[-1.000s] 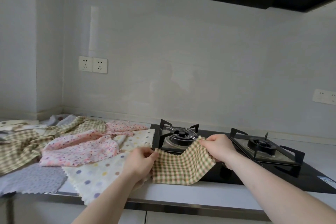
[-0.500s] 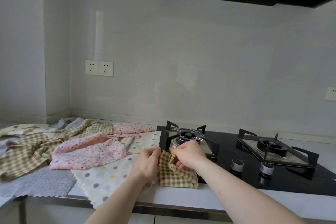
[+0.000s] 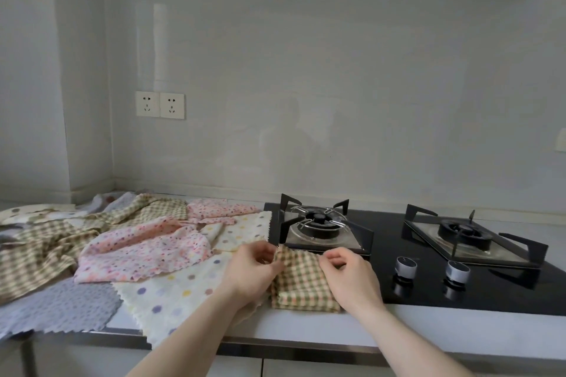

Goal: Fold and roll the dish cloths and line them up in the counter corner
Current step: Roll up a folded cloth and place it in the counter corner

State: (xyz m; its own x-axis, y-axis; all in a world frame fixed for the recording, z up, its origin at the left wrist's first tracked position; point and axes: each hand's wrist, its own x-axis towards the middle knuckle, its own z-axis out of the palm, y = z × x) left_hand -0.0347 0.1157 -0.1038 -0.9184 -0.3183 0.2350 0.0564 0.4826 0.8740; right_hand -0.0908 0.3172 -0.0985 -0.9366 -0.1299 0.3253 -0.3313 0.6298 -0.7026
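Both hands point(image 3: 254, 269) point(image 3: 352, 275) pinch the checked cloth's point(image 3: 301, 281) far edge.

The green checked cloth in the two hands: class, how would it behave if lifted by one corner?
The green checked cloth would probably go limp and unfold, since it drapes softly. It looks thin, so likely light. The left hand and right hand pinch its top edge.

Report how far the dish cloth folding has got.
Done: nothing rolled or lined up in the counter corner. In hand: the left hand and right hand pinch the folded green-checked cloth by the black gas hob. Left: rolling it, plus the loose pink floral cloth and others.
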